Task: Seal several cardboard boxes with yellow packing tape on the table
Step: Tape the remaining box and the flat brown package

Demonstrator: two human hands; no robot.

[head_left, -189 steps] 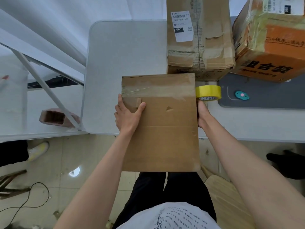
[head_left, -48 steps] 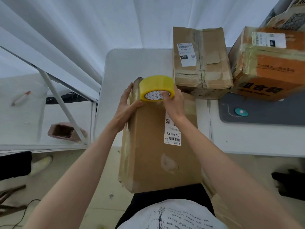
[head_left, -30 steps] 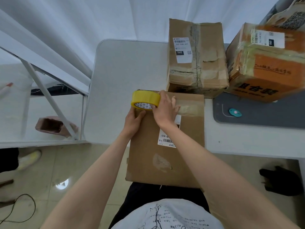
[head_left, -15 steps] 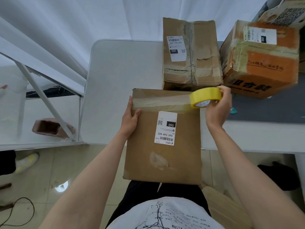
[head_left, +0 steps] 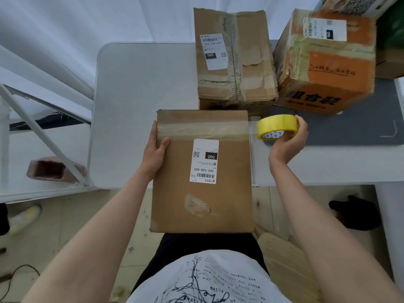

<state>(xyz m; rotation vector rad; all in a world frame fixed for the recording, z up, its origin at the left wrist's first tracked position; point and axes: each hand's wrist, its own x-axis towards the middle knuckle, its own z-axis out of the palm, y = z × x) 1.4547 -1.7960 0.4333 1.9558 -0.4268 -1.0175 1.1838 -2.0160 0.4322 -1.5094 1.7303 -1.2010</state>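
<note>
The flat cardboard box (head_left: 202,171) lies half on the white table (head_left: 140,110), its near end jutting past the table edge over the person's lap. The left hand (head_left: 155,152) grips the box's left edge, thumb on top, the other fingers hidden behind the side. A strip of tape (head_left: 202,130) crosses the far end of the box; whether it still joins the roll cannot be made out. The right hand (head_left: 288,142) curls around the yellow tape roll (head_left: 277,126), held just right of the box, above a grey mat (head_left: 349,127). Behind stand a worn brown box (head_left: 235,60) and an orange box (head_left: 323,62), whose right side is blurred. Further boxes at the top right are cut off.
</note>
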